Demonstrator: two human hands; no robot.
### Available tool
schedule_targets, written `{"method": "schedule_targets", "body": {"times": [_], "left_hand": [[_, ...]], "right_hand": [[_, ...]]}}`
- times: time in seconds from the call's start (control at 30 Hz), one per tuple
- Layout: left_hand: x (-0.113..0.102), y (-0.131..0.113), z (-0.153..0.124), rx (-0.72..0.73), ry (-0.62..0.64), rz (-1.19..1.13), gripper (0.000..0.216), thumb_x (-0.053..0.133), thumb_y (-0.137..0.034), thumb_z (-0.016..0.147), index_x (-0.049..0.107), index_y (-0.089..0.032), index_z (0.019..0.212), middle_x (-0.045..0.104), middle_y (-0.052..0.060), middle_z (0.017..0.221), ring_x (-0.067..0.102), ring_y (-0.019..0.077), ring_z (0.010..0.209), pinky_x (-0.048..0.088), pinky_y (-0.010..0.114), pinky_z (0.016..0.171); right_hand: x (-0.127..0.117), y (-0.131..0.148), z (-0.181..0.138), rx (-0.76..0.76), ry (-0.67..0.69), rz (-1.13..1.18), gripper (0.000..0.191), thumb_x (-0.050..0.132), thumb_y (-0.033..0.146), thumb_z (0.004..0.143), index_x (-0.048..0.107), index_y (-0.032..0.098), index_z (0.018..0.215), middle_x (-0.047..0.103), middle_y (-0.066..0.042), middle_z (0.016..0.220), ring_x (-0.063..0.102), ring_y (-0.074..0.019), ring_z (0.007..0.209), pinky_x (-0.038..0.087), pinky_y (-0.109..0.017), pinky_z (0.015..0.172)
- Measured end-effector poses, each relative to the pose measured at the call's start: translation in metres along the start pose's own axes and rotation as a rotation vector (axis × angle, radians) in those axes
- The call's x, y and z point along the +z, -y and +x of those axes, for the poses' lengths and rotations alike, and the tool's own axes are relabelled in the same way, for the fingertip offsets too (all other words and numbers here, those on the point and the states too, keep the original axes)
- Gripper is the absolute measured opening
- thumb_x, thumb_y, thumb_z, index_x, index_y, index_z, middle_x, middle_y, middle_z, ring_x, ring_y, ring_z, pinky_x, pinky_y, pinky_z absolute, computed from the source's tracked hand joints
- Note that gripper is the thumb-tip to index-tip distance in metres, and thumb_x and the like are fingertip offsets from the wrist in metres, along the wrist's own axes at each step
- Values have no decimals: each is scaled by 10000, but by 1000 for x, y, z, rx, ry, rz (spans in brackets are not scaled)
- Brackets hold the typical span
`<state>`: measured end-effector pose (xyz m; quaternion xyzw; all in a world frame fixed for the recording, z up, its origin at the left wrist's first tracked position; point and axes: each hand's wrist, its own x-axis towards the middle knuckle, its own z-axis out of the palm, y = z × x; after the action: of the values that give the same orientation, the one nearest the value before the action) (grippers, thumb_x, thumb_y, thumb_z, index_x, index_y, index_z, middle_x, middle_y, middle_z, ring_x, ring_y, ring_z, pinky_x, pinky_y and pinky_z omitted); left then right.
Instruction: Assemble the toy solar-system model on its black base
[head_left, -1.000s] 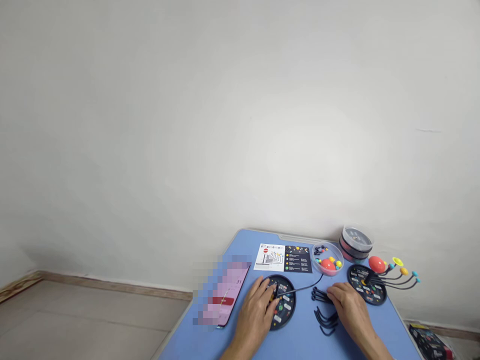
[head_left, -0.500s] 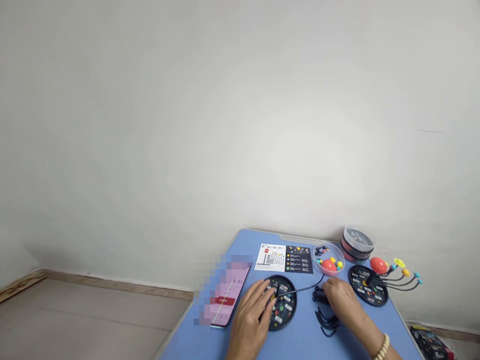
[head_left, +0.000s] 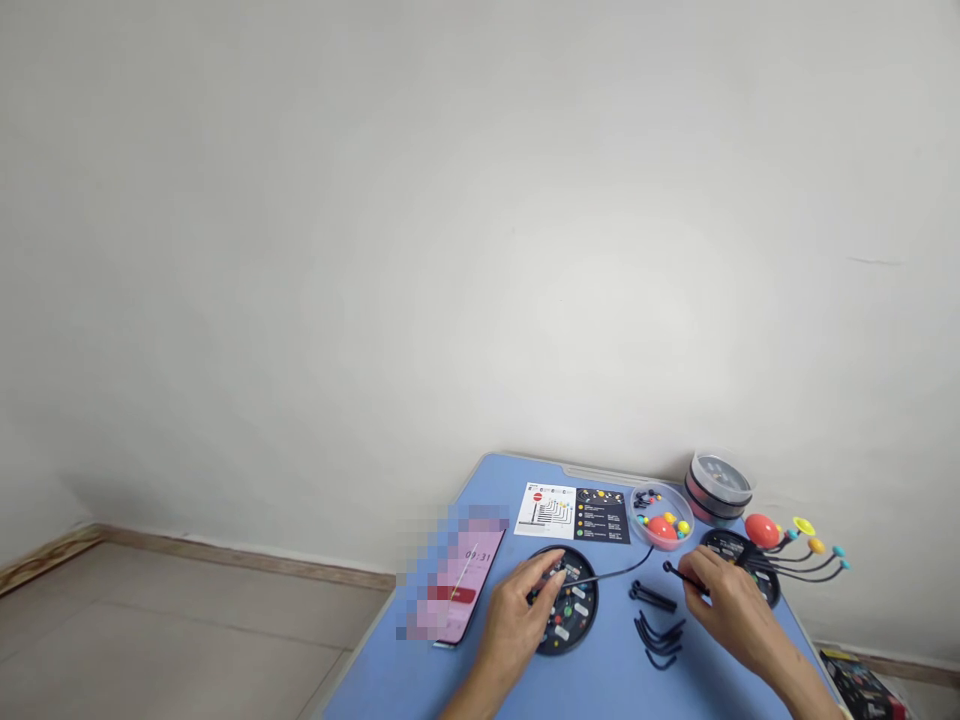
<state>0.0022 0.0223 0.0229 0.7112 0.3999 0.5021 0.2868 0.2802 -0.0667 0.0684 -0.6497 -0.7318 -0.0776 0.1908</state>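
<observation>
My left hand rests on the left side of a black round base dotted with coloured spots and white labels; its fingers pinch at the middle, where one thin black rod sticks out to the right. My right hand is lifted a little over the blue table, fingers closed on a black rod with a round tip. Several more curved black rods lie on the table just left of that hand.
A finished model with a red ball and small coloured balls on rods stands at the right. Behind are a clear bowl of balls, a lidded round tub and an instruction sheet. A phone lies at the left.
My right hand has risen off the pile of rods and shifted right, now holding one rod. My left hand stays on the black base.
</observation>
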Motion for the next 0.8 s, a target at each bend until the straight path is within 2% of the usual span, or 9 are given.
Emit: {"method": "schedule_targets", "body": {"times": [0.1, 0.2, 0.27, 0.3, 0.4, 0.47, 0.57, 0.67, 0.8], "left_hand": [[-1, -6, -1, 101, -105, 28, 257, 570, -349, 912, 758, -250, 1056, 772, 63, 1033, 727, 241, 930, 617, 351, 818], [1, -16, -12, 252, -173, 38, 239, 578, -275, 921, 740, -248, 1095, 766, 74, 1038, 707, 238, 967, 585, 354, 869], [7, -24, -21, 316, -76, -8, 253, 592, -235, 920, 723, -252, 1136, 766, 72, 1038, 705, 227, 969, 586, 321, 847], [13, -28, -24, 330, 1, -35, 257, 607, -241, 911, 720, -251, 1142, 762, 76, 1058, 705, 226, 969, 597, 285, 784], [32, -36, -29, 253, 139, -96, 280, 621, -245, 894, 713, -212, 1157, 754, 102, 1079, 707, 234, 956, 585, 236, 676], [43, -38, -26, 191, 194, -142, 222, 618, -237, 885, 744, -196, 1063, 776, 89, 956, 720, 220, 843, 569, 245, 696], [53, -39, -20, 103, 253, -194, 147, 614, -225, 864, 755, -189, 847, 752, 44, 736, 684, 182, 645, 522, 225, 615], [55, -38, -17, 53, 239, -195, 161, 593, -217, 857, 731, -191, 777, 719, 22, 674, 635, 161, 588, 466, 209, 556], [51, -32, -20, 37, 178, -147, 174, 577, -245, 871, 713, -194, 776, 700, 16, 661, 611, 156, 585, 439, 203, 538]], "right_hand": [[-12, 15, 0, 5, -5, 142, 173, 467, 97, 851, 582, 224, 828, 626, -6, 779, 587, -145, 625, 415, -244, 585], [-16, 34, 0, -16, 59, 367, 180, 478, 120, 889, 622, 227, 868, 631, -10, 829, 607, -143, 694, 453, -235, 642], [-14, 46, -1, -48, 116, 512, 199, 489, 128, 905, 659, 231, 905, 638, -12, 854, 622, -141, 747, 466, -225, 682], [-12, 52, -1, -65, 136, 567, 204, 496, 132, 909, 673, 231, 913, 642, -13, 859, 626, -142, 767, 468, -223, 699], [-5, 62, -1, -73, 133, 661, 191, 514, 146, 912, 689, 221, 902, 648, -19, 860, 623, -148, 800, 467, -229, 727], [0, 63, 0, -39, 108, 689, 157, 540, 156, 899, 685, 214, 876, 647, -15, 837, 611, -149, 775, 465, -235, 717], [5, 55, 1, 20, 108, 722, 112, 572, 175, 874, 672, 207, 833, 642, -1, 779, 593, -145, 712, 458, -235, 679], [5, 42, 0, 87, 86, 717, 87, 583, 217, 869, 665, 201, 845, 662, -14, 832, 609, -158, 750, 457, -237, 675], [6, 30, -6, 171, 149, 451, 165, 531, 186, 893, 685, 208, 837, 689, -17, 875, 638, -170, 782, 432, -252, 708]]}}
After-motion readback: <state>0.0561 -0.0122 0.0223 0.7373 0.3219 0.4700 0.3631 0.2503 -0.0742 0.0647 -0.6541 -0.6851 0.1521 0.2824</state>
